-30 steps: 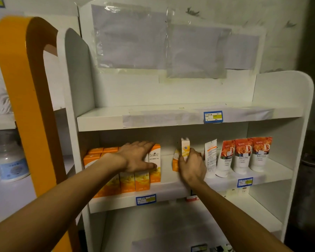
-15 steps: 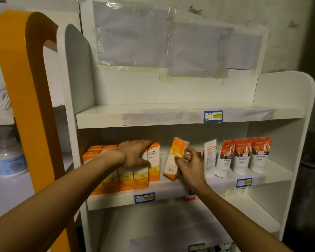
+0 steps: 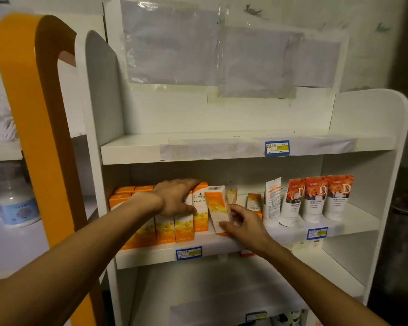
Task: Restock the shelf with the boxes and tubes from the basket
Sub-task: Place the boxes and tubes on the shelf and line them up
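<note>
Shelving fills the head view: a white shelf unit (image 3: 245, 149) with a bare upper board and a stocked middle board (image 3: 222, 251). On the left part of that board stands a block of orange boxes (image 3: 165, 228), upright and packed side by side in rows. The left hand (image 3: 177, 197) lies over the tops of the rightmost boxes in the block, fingers straight and spread flat, pressing on them rather than curling round any. Just right of the block, the right hand (image 3: 244, 223) holds one more orange-and-white box (image 3: 218, 208), thumb at its lower front corner and fingers curled behind it; this box leans slightly, its base on the board and its side close against the end of the row. Behind the right hand two further small orange boxes (image 3: 254, 201) stand farther back on the board. To the right come a white tube (image 3: 272, 198), then three rose-printed tubes (image 3: 316, 196) standing cap-down in a line. Blue price labels (image 3: 277, 148) are stuck to the board edges. At far left an orange frame (image 3: 33, 114) rises beside the unit.
</note>
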